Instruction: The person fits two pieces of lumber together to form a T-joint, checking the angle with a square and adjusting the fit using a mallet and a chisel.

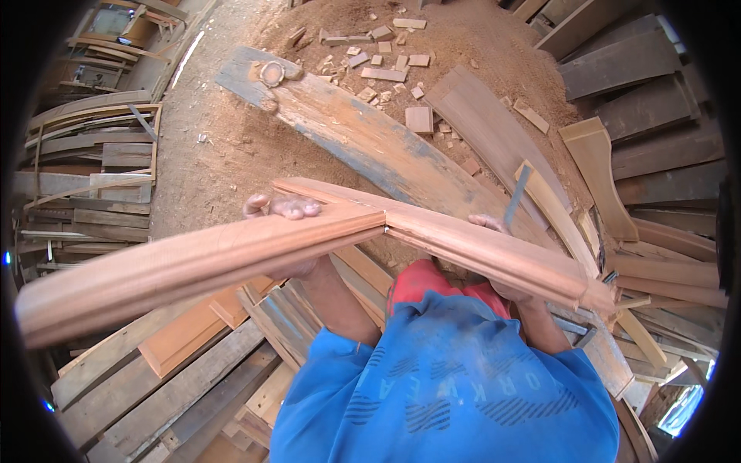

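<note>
Two reddish wooden rails with moulded edges meet at an angle in front of my body. The left rail (177, 251) reaches toward the left rim of the view, and its end there is blurred. The right rail (486, 251) slants down to the right, with its far end showing beyond the joint. A thin dark gap shows where they touch. My left hand (284, 207) is wrapped round the left rail near the joint, fingers over its far edge. My right hand (491, 223) grips the right rail from beneath, its fingertips over the far edge and its palm partly hidden.
A long weathered plank (347, 127) lies on the sawdust-covered ground ahead, beside a brown board (494, 123). Small wood offcuts (384, 75) are scattered beyond. Stacked boards stand at the right (641, 100) and left (116, 193). More timber (185, 378) lies at lower left.
</note>
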`<action>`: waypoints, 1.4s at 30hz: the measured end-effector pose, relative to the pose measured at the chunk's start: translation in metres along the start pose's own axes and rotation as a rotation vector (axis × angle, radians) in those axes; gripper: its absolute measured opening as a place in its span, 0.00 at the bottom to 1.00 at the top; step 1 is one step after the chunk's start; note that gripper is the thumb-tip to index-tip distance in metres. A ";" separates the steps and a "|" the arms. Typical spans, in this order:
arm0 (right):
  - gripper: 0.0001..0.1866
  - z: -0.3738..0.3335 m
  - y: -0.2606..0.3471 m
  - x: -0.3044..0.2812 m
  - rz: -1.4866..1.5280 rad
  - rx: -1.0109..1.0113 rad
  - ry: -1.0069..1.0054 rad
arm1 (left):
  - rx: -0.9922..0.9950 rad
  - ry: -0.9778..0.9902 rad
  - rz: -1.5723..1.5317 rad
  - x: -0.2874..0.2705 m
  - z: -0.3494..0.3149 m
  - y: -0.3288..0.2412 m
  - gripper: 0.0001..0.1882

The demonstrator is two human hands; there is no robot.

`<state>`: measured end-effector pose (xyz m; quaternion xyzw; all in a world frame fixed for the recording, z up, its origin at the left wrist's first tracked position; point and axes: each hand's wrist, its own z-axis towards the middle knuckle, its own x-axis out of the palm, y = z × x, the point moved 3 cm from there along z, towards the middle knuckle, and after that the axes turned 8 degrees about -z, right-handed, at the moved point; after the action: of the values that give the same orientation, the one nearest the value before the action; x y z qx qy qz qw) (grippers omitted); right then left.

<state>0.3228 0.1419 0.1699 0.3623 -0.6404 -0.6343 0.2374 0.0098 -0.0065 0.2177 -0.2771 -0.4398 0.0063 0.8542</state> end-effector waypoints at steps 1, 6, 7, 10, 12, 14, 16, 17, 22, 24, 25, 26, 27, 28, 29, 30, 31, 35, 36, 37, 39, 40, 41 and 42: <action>0.32 -0.001 -0.002 0.002 0.043 0.019 -0.006 | 0.026 0.064 -0.020 0.015 0.004 -0.008 0.38; 0.31 0.007 -0.015 0.011 0.187 0.267 0.114 | 0.105 0.379 -0.059 0.021 0.022 -0.044 0.30; 0.31 0.008 -0.015 0.010 0.205 0.330 0.140 | 0.116 0.415 -0.078 0.021 0.026 -0.046 0.30; 0.31 0.006 -0.015 0.002 0.291 0.469 0.198 | 0.182 0.379 -0.143 0.027 0.027 -0.048 0.24; 0.33 -0.002 -0.015 -0.010 0.400 0.475 0.223 | 0.236 0.331 -0.208 0.026 0.026 -0.047 0.20; 0.36 -0.009 -0.020 -0.021 0.528 0.464 0.268 | 0.254 0.327 -0.263 0.030 0.022 -0.048 0.16; 0.40 -0.011 -0.020 -0.031 0.559 0.371 0.345 | 0.265 0.297 -0.337 0.031 0.020 -0.038 0.16; 0.41 -0.011 -0.017 -0.033 0.574 0.324 0.381 | 0.257 0.323 -0.354 0.026 0.020 -0.035 0.18; 0.44 0.006 0.031 -0.045 0.402 0.223 0.451 | 0.186 0.378 -0.438 -0.002 0.016 0.005 0.24; 0.43 0.004 0.039 -0.047 0.441 0.252 0.415 | 0.164 0.349 -0.401 -0.001 0.012 0.019 0.21; 0.43 0.001 0.044 -0.048 0.494 0.282 0.379 | 0.154 0.333 -0.380 0.002 0.011 0.023 0.19; 0.42 -0.002 0.045 -0.048 0.546 0.311 0.342 | 0.129 0.336 -0.376 0.004 0.011 0.028 0.21; 0.41 -0.003 0.043 -0.049 0.574 0.341 0.327 | 0.105 0.338 -0.371 0.005 0.011 0.032 0.22; 0.40 -0.003 0.042 -0.050 0.601 0.363 0.317 | 0.087 0.347 -0.364 0.012 0.014 0.033 0.23; 0.38 -0.002 0.040 -0.050 0.628 0.385 0.308 | 0.097 0.289 -0.336 0.019 0.015 0.035 0.24; 0.38 -0.001 0.040 -0.050 0.697 0.376 0.277 | 0.108 0.231 -0.307 0.027 0.014 0.037 0.26; 0.37 0.002 0.044 -0.049 0.763 0.362 0.247 | 0.121 0.175 -0.280 0.038 0.017 0.036 0.27; 0.36 0.015 0.022 -0.045 1.064 0.089 0.205 | 0.034 -0.022 -0.165 0.066 0.041 0.035 0.36; 0.36 0.017 0.020 -0.043 1.114 -0.033 0.223 | 0.026 -0.140 -0.127 0.065 0.045 0.038 0.36; 0.28 0.017 0.022 -0.040 0.873 0.084 0.009 | 0.021 -0.262 -0.082 0.069 0.048 0.039 0.37; 0.22 0.025 0.020 -0.034 0.806 0.108 -0.068 | 0.056 -0.484 0.129 0.094 0.054 0.052 0.38; 0.19 0.028 0.020 -0.031 0.778 0.121 -0.101 | 0.015 -0.417 0.188 0.092 0.056 0.057 0.38; 0.17 0.028 0.012 -0.028 0.670 0.152 -0.149 | -0.032 -0.356 0.241 0.080 0.053 0.067 0.39; 0.16 0.027 -0.002 -0.027 0.696 0.202 -0.178 | -0.079 -0.293 0.294 0.073 0.050 0.075 0.39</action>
<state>0.3190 0.1798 0.1696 0.0880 -0.8027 -0.4783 0.3452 0.0337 0.0990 0.2593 -0.3678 -0.5141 0.1537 0.7594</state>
